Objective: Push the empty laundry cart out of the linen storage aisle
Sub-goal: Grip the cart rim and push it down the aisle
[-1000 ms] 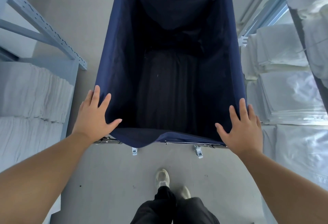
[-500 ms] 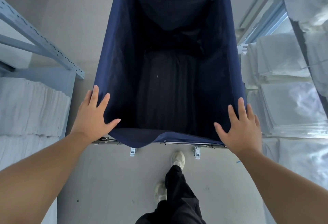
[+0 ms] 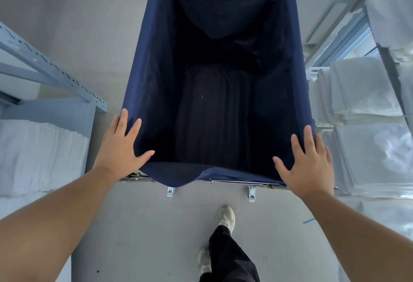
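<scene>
The laundry cart is a deep navy fabric bin on a metal frame, filling the aisle ahead of me. Its dark inside holds nothing. My left hand lies flat on the near left corner of the rim, fingers spread along the side and thumb over the near edge. My right hand rests the same way on the near right corner. Neither hand curls around the frame. The chrome bar and two caster brackets show below the near rim.
Blue-grey shelving with stacked white linen stands close on the left. Shelves of folded white linen crowd the right side. Grey floor opens ahead to the left. My legs and pale shoes are behind the cart.
The cart and I have rolled forward along the aisle; the left shelf post has slid back towards me. My right foot has stepped ahead. Both hands have stayed on the corners.
</scene>
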`<state>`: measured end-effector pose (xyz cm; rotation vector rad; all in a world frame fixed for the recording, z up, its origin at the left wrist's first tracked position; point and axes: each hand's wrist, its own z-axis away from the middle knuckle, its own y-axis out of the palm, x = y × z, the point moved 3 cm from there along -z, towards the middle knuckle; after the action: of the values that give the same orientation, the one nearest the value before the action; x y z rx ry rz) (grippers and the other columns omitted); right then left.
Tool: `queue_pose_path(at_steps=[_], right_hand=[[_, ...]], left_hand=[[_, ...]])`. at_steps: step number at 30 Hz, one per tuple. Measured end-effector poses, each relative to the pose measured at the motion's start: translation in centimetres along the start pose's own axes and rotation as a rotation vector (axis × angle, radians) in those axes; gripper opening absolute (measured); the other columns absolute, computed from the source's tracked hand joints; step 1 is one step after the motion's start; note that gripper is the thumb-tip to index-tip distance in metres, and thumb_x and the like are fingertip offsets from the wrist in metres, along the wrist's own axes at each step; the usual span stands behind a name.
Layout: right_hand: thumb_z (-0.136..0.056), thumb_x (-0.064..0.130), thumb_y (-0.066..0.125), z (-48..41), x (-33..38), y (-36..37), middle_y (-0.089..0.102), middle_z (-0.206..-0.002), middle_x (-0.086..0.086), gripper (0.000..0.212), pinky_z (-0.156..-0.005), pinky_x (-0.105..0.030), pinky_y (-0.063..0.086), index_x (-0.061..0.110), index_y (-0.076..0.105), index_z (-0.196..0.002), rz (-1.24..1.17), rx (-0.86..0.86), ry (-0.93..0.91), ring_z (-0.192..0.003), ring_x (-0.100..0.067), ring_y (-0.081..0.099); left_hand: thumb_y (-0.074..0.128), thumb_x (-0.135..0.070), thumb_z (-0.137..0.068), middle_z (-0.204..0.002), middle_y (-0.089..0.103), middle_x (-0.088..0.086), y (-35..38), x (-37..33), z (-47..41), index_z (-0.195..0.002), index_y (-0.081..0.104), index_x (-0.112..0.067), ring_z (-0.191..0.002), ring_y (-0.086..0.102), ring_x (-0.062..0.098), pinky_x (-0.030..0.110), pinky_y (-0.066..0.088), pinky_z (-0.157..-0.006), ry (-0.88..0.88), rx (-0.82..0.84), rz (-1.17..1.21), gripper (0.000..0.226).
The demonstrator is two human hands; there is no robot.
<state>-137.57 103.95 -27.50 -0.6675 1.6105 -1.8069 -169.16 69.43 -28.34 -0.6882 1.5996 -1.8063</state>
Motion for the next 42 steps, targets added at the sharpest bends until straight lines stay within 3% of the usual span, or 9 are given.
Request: queue_pose_path(at_steps=[18, 24, 31, 39, 42], right_hand=[[-0.092, 0.067, 0.041, -9.9, 0.8, -1.1, 0.016, -0.166, -0.011, 0.080, -0.117, -0.054, 0.033, 0.015, 0.038, -0.153, 0.009, 0.000, 0.025, -0.150, -0.039, 0.023], [-0.092, 0.068, 0.039, -13.3, 1.9, -1.6, 0.013, -0.168, -0.011, 0.079, -0.118, -0.057, 0.024, 0.017, 0.038, -0.153, 0.041, 0.028, 0.047, -0.151, -0.038, 0.020], [-0.091, 0.072, 0.034, -17.3, 3.1, -2.5, 0.011, -0.169, -0.010, 0.081, -0.118, -0.061, 0.015, 0.020, 0.037, -0.154, 0.098, 0.055, 0.085, -0.153, -0.038, 0.012], [-0.090, 0.073, 0.034, -21.9, 4.2, -3.3, 0.011, -0.169, -0.010, 0.083, -0.118, -0.062, 0.017, 0.022, 0.035, -0.155, 0.112, 0.070, 0.113, -0.153, -0.039, 0.013], [-0.090, 0.074, 0.033, -23.6, 4.5, -3.5, 0.012, -0.169, -0.010, 0.083, -0.118, -0.062, 0.018, 0.022, 0.035, -0.155, 0.122, 0.073, 0.117, -0.153, -0.039, 0.014]], left_hand=[[0.056, -0.074, -0.077, -0.166, 0.003, 0.014, -0.9, 1.3, -11.1, -0.153, 0.033, -0.017, -0.149, 0.016, 0.040, 0.055, 0.036, -0.110, 0.012, -0.021, -0.053, 0.097], [0.046, -0.078, -0.076, -0.166, 0.004, 0.015, -1.7, 2.1, -15.3, -0.153, 0.032, -0.018, -0.149, 0.018, 0.041, 0.056, 0.035, -0.111, 0.030, -0.015, -0.059, 0.099], [0.053, -0.078, -0.076, -0.165, 0.006, 0.018, -2.0, 3.1, -20.4, -0.152, 0.034, -0.016, -0.148, 0.018, 0.045, 0.065, 0.033, -0.107, 0.058, -0.006, -0.134, 0.099], [0.022, -0.089, -0.078, -0.165, 0.010, 0.018, -2.8, 3.8, -25.8, -0.152, 0.034, -0.018, -0.148, 0.016, 0.046, 0.072, 0.025, -0.106, 0.069, 0.009, -0.167, 0.103], [0.020, -0.089, -0.078, -0.165, 0.011, 0.019, -2.9, 4.1, -27.8, -0.151, 0.035, -0.018, -0.148, 0.017, 0.046, 0.072, 0.026, -0.104, 0.071, 0.011, -0.158, 0.103]])
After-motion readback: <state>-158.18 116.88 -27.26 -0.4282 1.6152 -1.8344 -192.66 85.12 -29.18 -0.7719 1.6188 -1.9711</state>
